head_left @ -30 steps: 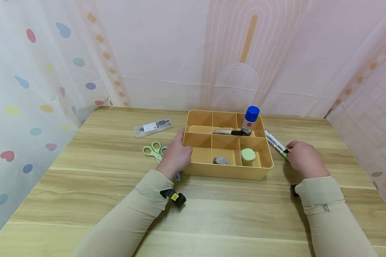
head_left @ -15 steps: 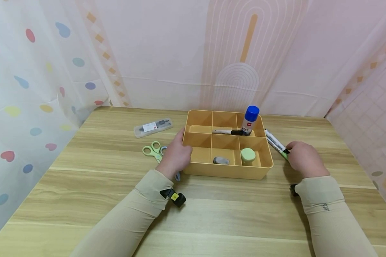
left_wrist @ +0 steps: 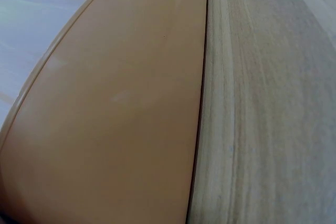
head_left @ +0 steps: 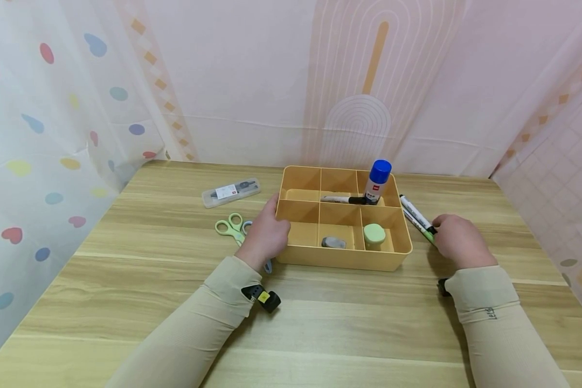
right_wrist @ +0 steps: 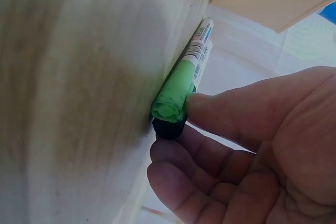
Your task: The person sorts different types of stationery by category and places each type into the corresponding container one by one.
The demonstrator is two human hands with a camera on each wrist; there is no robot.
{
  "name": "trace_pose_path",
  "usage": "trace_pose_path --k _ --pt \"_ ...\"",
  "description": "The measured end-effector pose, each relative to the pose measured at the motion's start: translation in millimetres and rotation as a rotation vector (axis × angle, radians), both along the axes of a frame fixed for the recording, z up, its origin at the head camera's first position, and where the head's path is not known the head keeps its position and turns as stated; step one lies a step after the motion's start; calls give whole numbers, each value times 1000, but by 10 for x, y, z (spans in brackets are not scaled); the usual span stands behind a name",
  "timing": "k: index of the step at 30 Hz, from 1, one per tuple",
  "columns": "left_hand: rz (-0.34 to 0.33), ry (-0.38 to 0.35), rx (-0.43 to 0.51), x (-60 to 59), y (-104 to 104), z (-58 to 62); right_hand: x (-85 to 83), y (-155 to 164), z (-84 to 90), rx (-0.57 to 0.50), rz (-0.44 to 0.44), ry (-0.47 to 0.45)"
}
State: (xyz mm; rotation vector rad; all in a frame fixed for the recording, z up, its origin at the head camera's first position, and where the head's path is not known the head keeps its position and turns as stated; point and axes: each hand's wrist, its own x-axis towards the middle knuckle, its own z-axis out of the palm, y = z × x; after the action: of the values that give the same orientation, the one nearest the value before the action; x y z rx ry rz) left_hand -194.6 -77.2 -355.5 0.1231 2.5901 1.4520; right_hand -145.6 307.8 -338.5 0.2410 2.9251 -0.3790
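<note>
Black-capped marker, pinched at the cap by my right hand on the tabletop, could drag or roll the green marker lying against it if lifted, just right of the organizer my left hand grips.

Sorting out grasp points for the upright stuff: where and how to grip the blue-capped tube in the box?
Probably by the blue cap, from straight above, fingers on opposite sides. The tube stands on end in the back right compartment of the box; its cap rises above the rim, while the walls crowd its lower body.
</note>
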Motion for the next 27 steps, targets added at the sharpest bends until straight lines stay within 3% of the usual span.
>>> trace_pose_path --k 27 --pt "6 -6 7 1 4 1 -14 31 0 17 50 -76"
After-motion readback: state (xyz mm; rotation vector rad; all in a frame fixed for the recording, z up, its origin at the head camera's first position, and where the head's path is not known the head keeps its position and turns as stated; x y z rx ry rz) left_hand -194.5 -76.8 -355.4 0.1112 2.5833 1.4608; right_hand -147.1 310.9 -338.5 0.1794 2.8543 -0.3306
